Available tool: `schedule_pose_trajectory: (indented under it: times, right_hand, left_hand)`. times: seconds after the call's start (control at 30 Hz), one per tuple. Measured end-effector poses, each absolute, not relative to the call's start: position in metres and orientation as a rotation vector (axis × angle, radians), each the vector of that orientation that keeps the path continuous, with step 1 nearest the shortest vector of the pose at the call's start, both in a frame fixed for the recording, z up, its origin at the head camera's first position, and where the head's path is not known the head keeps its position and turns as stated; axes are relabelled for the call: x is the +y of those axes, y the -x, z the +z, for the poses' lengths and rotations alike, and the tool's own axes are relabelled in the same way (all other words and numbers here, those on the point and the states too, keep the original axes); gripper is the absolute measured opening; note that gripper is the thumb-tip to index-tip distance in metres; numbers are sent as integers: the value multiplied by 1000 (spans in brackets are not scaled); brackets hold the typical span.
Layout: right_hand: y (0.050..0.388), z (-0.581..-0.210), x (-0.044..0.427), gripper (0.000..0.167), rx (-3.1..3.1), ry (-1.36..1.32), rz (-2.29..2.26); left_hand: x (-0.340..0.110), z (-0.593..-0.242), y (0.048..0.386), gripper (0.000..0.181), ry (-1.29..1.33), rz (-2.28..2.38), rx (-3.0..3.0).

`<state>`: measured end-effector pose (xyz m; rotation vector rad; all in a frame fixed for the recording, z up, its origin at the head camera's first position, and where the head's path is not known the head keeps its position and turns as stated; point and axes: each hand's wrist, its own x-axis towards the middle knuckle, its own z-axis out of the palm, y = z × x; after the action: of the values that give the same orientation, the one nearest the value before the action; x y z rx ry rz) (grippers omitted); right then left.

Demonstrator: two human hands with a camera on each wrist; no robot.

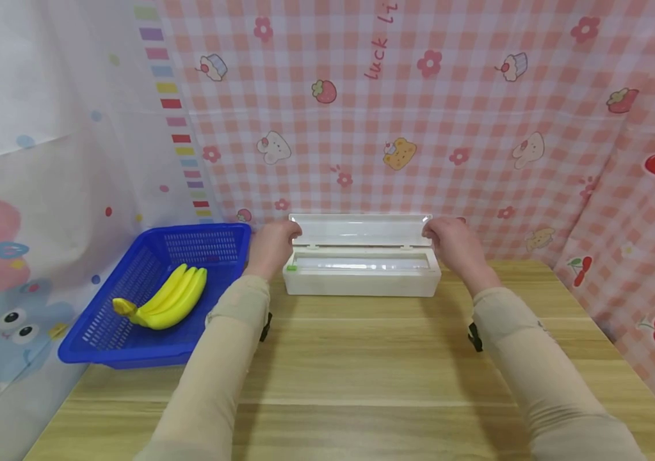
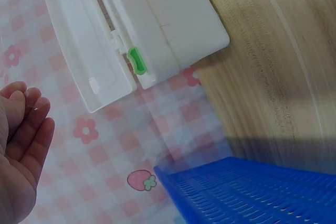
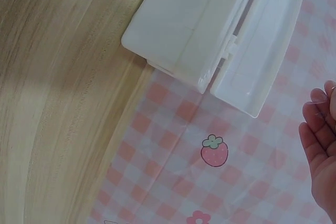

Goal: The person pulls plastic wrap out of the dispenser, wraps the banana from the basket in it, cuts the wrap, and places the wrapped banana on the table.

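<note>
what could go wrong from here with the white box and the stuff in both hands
The clear film pinched by the left hand and right hand looks thin, so it may fold and stick to itself. Pulling it might drag or tip the white box, which neither hand steadies. The box's raised lid might also drop shut.

Wooden table point(image 1: 373, 390): I'm seeing pale yellow-brown grain running from side to side across its top.
White box point(image 1: 362, 285): it's sitting near the far edge, its long front facing the near side, its hinged lid point(image 2: 86, 40) standing open behind.
Blue basket point(image 1: 206, 246): it's resting over toward the left, just beside the box but apart from it.
</note>
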<state>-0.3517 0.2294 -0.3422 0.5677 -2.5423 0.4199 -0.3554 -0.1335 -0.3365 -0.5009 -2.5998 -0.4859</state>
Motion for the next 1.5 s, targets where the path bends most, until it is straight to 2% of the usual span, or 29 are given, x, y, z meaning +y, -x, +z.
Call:
schedule_pose_trajectory:
  times: [0.7,1.0,1.5]
  right_hand:
    - [346,-331,230,14,-2525,-586,436]
    - [347,-327,230,9,-2524,-590,447]
    - [340,-315,232,11,-2559,-574,471]
  left_hand:
    - [-136,-327,351,26,509,-533,-2556]
    - [-136,-322,350,24,476,-532,-2587]
    - [-135,-310,343,21,475,-509,-2596]
